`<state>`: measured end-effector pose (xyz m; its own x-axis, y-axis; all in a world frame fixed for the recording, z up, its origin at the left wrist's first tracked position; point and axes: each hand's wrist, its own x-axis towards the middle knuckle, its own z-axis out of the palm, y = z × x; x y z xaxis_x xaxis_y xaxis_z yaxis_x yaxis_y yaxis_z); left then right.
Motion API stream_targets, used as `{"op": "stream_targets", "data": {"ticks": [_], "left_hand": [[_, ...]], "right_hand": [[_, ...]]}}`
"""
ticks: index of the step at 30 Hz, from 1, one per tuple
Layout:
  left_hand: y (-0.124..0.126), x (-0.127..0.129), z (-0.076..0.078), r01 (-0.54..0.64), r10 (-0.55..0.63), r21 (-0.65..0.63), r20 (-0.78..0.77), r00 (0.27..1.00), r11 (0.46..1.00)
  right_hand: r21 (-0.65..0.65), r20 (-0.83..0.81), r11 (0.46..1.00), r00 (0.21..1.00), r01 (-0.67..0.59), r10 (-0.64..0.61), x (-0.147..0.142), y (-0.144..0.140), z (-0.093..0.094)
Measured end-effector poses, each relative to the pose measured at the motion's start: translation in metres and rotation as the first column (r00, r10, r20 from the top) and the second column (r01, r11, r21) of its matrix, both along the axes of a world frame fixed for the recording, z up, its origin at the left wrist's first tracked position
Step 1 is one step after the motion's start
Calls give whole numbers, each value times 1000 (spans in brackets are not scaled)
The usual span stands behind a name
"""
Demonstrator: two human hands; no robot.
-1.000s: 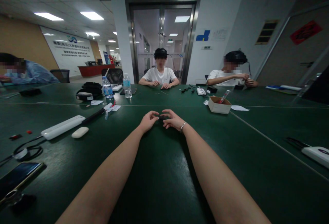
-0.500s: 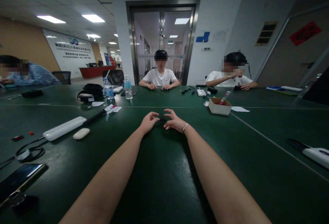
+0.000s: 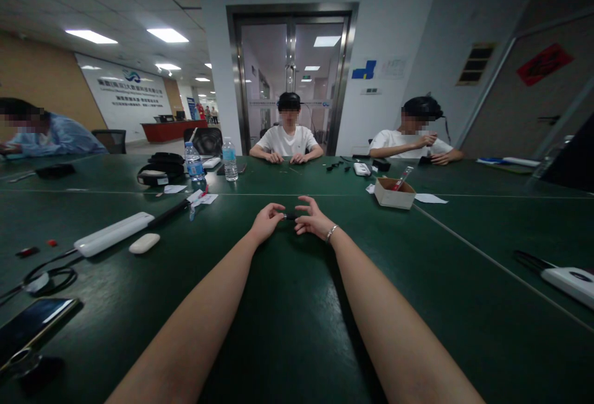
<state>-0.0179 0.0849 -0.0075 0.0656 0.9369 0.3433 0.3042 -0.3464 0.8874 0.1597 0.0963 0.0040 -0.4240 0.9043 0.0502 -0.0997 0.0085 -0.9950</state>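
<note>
I am seeing my left hand [image 3: 265,223] and my right hand [image 3: 314,221] meeting out at arm's length over the green table [image 3: 288,330]. A small dark object [image 3: 290,216] is sitting between them, and the fingertips of both hands are pinching its two ends. It is too small for me to tell what it is.

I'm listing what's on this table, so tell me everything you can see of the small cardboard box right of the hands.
The cardboard box is small, low and open-topped, plain brown, apparently thin card. It sits flat on the green table, beyond and right of the person's hands, turned slightly so one corner faces the camera. A slim red-and-white item leans out of it, tilted up to the right; what it is cannot be told. White paper lies just right of it; whether they touch is unclear.
</note>
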Motion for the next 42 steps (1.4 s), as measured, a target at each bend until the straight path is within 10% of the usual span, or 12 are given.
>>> {"op": "stream_targets", "data": {"ticks": [36, 42], "left_hand": [[3, 0, -2, 17, -17, 27, 0, 1000, 1000], [3, -2, -2, 21, -21, 32, 3, 1000, 999]], "right_hand": [[-52, 218, 989, 968, 138, -123, -9, 12, -7], [-39, 62, 992, 991, 117, -115, -3, 5, -1]]}}
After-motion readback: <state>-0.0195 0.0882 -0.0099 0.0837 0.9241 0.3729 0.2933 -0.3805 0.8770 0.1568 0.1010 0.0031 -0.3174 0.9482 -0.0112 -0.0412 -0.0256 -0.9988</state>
